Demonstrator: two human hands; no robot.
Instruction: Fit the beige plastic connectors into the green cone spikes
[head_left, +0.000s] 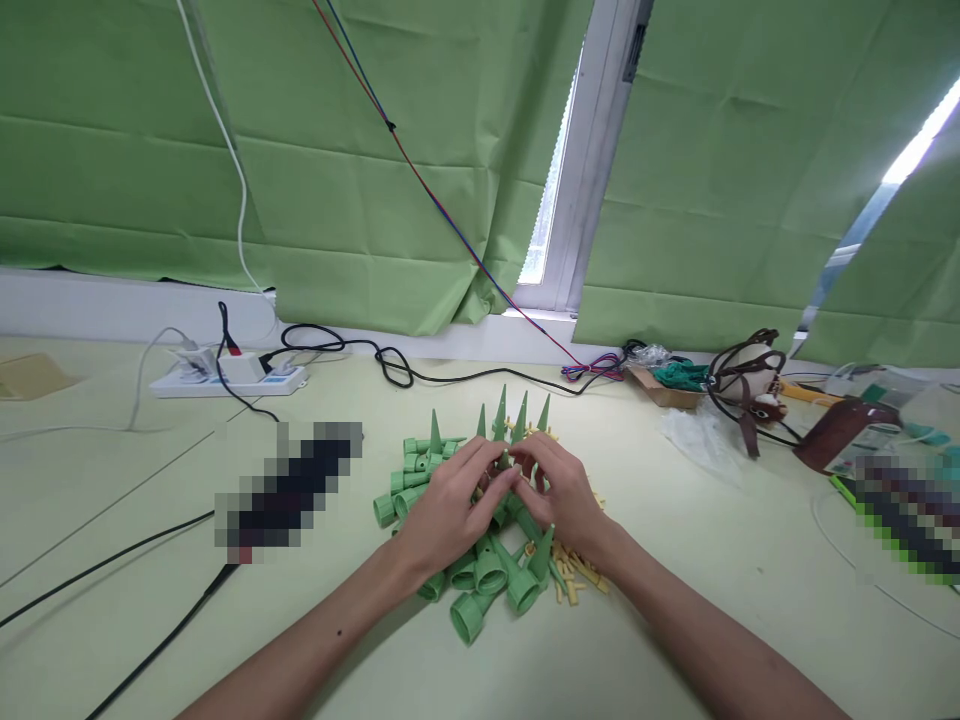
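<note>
Green cone-shaped parts (523, 588) and yellow bits (573, 590) lie heaped at lower centre; over them, the left hand (454, 497) and right hand (562, 487) pinch one small green cone (505, 461) — partly hidden — mid-frame. Farther, a power strip (169, 385) sits at left; green curtains (360, 230) hang up top.

Solid green curtains (420, 225) and a white window frame (589, 170). The table (690, 610) is pale cream with a greenish tint. Plastic cone parts (491, 568) are soft, uniform green; small pieces (574, 586) are mellow yellow. The power strip (225, 384) is white, the long cord (480, 379) black, the twin wires (480, 261) red and blue.
</note>
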